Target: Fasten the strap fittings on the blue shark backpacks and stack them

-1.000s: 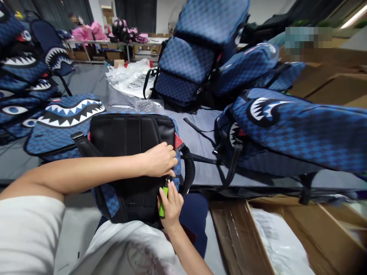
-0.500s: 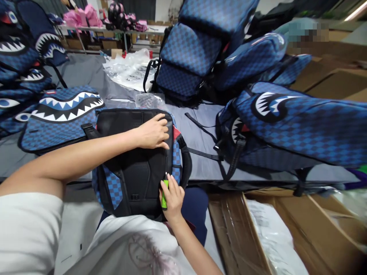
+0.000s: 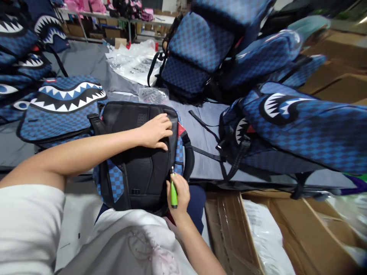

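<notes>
A backpack (image 3: pixel 137 130) with a black padded back panel and blue checkered sides rests across my lap and the table edge, back panel up. My left hand (image 3: pixel 156 131) lies on the panel's upper right part, fingers bent and a little apart, pressing on it. Closer to me, my right hand (image 3: pixel 180 193) grips a small green-handled tool (image 3: pixel 174 193) with a dark end and a thin metal tip. That tip points away from me, at the panel's right edge seam. Whether it touches the fabric I cannot tell. A black shoulder strap (image 3: pixel 188 156) hangs along the bag's right side.
Shark-mouth backpacks lie at the left (image 3: pixel 63 107) and right (image 3: pixel 301 130) on the grey-covered table (image 3: pixel 200 133). More checkered bags (image 3: pixel 200 42) are stacked behind, near clear plastic wrapping (image 3: pixel 134 63). Open cardboard boxes (image 3: pixel 298 225) with plastic-wrapped contents stand at my lower right.
My right hand has turned slightly, so more of the green tool shows, and its tip sits a little farther up the edge. My left hand stays on the panel. The view has shifted slightly.
</notes>
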The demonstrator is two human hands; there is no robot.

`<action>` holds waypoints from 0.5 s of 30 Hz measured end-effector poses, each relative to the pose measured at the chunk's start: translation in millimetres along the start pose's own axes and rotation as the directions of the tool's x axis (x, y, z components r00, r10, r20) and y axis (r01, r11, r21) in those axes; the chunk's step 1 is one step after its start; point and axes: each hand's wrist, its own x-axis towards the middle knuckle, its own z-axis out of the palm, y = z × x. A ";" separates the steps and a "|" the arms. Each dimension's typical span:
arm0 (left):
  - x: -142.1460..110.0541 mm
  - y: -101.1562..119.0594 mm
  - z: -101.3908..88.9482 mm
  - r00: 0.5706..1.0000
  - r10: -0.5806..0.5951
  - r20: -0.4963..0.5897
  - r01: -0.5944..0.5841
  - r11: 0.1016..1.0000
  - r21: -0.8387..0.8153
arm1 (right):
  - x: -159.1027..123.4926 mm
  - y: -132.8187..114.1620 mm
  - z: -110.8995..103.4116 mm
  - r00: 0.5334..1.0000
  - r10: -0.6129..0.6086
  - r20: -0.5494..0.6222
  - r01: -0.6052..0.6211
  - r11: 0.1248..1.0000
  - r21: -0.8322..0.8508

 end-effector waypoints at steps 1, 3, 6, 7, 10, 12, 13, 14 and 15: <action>-4.5 7.3 1.6 0.999 -0.030 -0.011 0.030 0.999 -0.021 | 9.6 -1.9 -2.3 0.996 0.085 -0.035 -0.083 0.995 0.053; -9.6 18.9 4.1 0.996 -0.090 -0.019 0.089 0.995 -0.034 | 34.6 -5.3 -3.7 0.954 0.293 -0.069 -0.278 0.945 0.171; -10.8 31.2 8.0 0.988 -0.156 -0.017 0.155 0.987 -0.036 | 75.9 -5.8 3.9 0.832 0.548 -0.088 -0.489 0.798 0.353; -11.1 34.0 9.3 0.986 -0.167 -0.023 0.166 0.985 -0.045 | 86.8 -4.3 8.5 0.796 0.596 -0.107 -0.518 0.762 0.389; -14.4 38.2 11.3 0.987 -0.149 -0.067 0.142 0.985 -0.102 | 102.3 3.2 23.9 0.749 0.642 -0.165 -0.552 0.742 0.381; -17.5 39.6 10.6 0.988 -0.120 -0.097 0.108 0.986 -0.126 | 99.6 8.3 31.9 0.758 0.632 -0.165 -0.554 0.756 0.349; -18.6 40.4 9.7 0.988 -0.110 -0.105 0.097 0.988 -0.123 | 96.4 10.1 34.6 0.765 0.623 -0.159 -0.550 0.762 0.341; -19.1 41.4 8.9 0.989 -0.105 -0.107 0.093 0.990 -0.108 | 93.0 11.4 36.4 0.772 0.617 -0.156 -0.545 0.767 0.339; -19.1 42.5 8.3 0.989 -0.106 -0.103 0.097 0.992 -0.084 | 90.1 12.1 37.5 0.776 0.611 -0.154 -0.540 0.771 0.338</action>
